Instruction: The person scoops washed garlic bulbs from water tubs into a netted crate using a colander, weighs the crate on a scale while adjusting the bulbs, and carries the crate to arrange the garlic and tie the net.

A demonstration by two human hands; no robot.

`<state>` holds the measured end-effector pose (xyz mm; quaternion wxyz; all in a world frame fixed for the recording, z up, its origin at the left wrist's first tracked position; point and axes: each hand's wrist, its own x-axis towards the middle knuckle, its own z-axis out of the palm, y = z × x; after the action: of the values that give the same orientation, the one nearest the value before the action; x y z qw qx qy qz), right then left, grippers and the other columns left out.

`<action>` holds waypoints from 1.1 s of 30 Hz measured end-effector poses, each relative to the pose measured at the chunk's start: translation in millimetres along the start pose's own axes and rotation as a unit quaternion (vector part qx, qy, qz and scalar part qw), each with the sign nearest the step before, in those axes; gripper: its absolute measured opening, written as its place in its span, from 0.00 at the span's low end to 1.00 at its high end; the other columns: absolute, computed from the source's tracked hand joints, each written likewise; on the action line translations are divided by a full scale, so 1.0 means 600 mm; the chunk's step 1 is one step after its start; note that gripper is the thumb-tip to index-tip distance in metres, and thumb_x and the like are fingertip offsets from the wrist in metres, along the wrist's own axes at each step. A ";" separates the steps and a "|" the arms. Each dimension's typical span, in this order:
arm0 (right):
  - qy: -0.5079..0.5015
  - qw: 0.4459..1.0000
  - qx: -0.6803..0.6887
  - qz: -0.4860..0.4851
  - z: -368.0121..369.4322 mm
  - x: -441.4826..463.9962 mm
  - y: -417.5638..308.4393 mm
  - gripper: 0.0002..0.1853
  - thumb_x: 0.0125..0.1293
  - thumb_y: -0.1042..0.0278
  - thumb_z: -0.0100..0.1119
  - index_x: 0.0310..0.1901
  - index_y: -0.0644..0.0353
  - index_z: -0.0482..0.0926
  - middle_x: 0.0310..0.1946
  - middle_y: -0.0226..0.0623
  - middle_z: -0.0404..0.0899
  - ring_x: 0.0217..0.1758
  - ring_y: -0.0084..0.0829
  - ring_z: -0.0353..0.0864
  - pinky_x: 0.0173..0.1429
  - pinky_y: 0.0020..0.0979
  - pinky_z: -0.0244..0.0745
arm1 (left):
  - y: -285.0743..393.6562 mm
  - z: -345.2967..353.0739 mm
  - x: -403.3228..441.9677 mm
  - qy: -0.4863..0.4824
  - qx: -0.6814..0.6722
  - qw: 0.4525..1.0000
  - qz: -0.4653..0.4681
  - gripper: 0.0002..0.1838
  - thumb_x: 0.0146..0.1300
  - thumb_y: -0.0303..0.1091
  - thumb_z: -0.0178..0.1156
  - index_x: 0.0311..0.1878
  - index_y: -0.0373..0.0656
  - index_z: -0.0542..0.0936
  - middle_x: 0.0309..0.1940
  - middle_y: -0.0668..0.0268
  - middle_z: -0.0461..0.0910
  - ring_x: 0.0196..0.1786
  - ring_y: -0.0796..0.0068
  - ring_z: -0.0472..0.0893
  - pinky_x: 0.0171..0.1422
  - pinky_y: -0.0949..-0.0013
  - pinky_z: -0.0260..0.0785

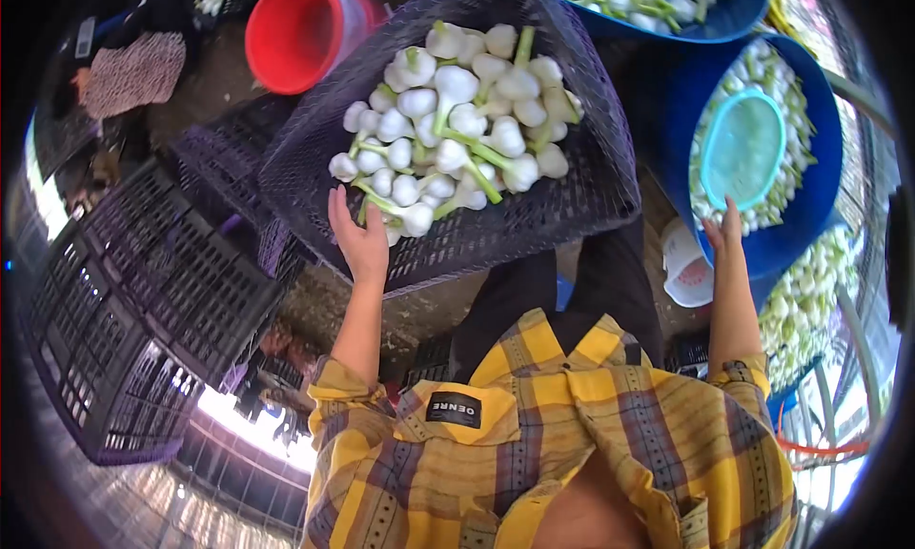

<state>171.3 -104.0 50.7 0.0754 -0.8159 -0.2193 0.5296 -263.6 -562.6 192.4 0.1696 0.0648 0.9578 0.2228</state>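
The garlic pile [457, 120] is in the dark crate [572, 201], only part full I'd say, loads more in the blue tub [825, 120]. Left hand [360, 244] is by the pile, fingers apart; right hand [728, 229] is at the turquoise basin [782, 149], can't tell if gripping. Upper tub [734, 20] is cut off.

2 hands [364, 249], over 30 garlic bulbs [456, 85], at least 3 crates [543, 201], 1 turquoise basin [743, 149], 1 red bucket [295, 36].
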 end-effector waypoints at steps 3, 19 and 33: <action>0.054 0.996 0.057 0.050 0.012 0.063 0.028 0.38 0.60 0.47 0.60 0.68 0.54 0.57 0.69 0.43 0.53 0.67 0.54 0.58 0.67 0.53 0.60 | 0.045 -0.025 0.017 0.009 0.086 0.995 0.050 0.27 0.62 0.34 0.57 0.64 0.35 0.66 0.67 0.46 0.59 0.70 0.49 0.59 0.72 0.54 0.51; -0.098 0.944 0.310 -0.055 0.018 -0.074 -0.208 0.27 0.62 0.81 0.44 0.64 0.68 0.56 0.58 0.56 0.69 0.57 0.52 0.75 0.60 0.49 0.76 | 0.318 -0.040 0.288 -0.174 0.316 0.874 0.325 0.27 0.54 0.43 0.64 0.57 0.45 0.77 0.61 0.54 0.71 0.67 0.53 0.66 0.72 0.54 0.52; 0.117 0.658 -0.369 -0.646 0.441 -0.174 -0.443 0.45 0.52 0.84 0.49 0.73 0.47 0.47 0.65 0.56 0.62 0.64 0.60 0.65 0.54 0.46 0.74 | 0.287 -0.028 0.302 -0.225 0.131 0.927 0.269 0.20 0.42 0.29 0.65 0.44 0.41 0.82 0.42 0.58 0.83 0.44 0.57 0.82 0.50 0.62 0.74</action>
<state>-175.8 58.3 118.8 0.1166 -0.4849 -0.8580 0.1231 -430.5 -379.6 230.1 0.3045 0.3904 0.8616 0.1119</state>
